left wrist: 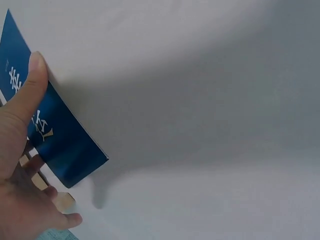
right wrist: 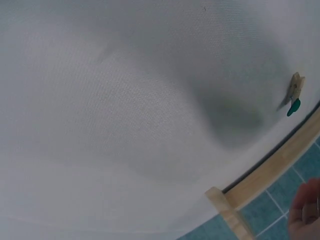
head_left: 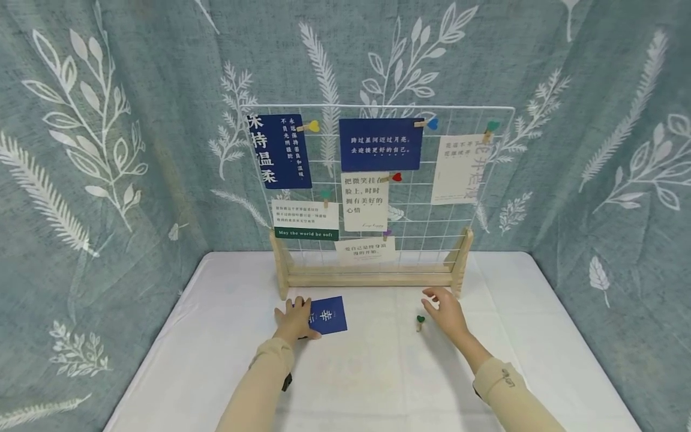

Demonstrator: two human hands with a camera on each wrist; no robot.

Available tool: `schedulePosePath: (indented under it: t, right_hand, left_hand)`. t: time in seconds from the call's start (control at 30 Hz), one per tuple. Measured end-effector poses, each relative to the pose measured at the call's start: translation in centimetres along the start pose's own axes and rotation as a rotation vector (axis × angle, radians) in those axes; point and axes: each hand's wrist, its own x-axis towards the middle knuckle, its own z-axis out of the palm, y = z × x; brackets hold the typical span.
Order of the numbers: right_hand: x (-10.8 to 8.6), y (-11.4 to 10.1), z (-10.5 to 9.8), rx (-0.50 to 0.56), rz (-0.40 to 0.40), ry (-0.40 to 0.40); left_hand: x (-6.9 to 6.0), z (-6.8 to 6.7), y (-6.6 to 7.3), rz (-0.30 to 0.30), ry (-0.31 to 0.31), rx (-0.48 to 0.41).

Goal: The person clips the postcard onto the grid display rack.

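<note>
My left hand (head_left: 294,319) grips a dark blue card (head_left: 332,315) with white characters, near the left foot of the rack. In the left wrist view, the thumb of my left hand (left wrist: 22,130) crosses the face of the card (left wrist: 70,145), and fingers show past its far edge. My right hand (head_left: 445,312) hovers above the white table, fingers loosely bent and nothing in them. Just left of it on the cloth lies a small wooden clothespin (head_left: 420,324) with a green heart. The right wrist view catches only part of my right hand (right wrist: 306,210) at the lower right.
A white wire grid rack (head_left: 421,225) with a wooden base (head_left: 372,280) stands at the back. Several cards, such as a blue card (head_left: 378,159) and a cream card (head_left: 364,210), hang on it by heart clothespins. A patterned curtain (head_left: 162,120) surrounds the white table (head_left: 367,384).
</note>
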Motion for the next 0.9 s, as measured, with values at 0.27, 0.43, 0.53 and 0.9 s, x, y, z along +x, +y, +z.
schedulePosePath:
  t: [0.27,0.43,0.53,0.9]
  right_hand:
    - [0.2,0.1,-0.6,-0.040,0.007,-0.042]
    - [0.2,0.6,-1.3,-0.065,0.010,-0.044]
    - [0.2,0.7,-1.3,-0.068,0.005,-0.053]
    - [0.1,0.8,-2.4,-0.084,0.018,-0.097]
  left_hand:
    - [-0.5,0.2,-1.0,0.051,0.166,0.069]
    - [-0.9,0.5,-1.2,0.064,0.217,-0.011]
    - [-0.8,0.6,-1.5,0.054,0.226,-0.027]
    - [-0.8,-1.3,-2.0,0.057,0.103,-0.110]
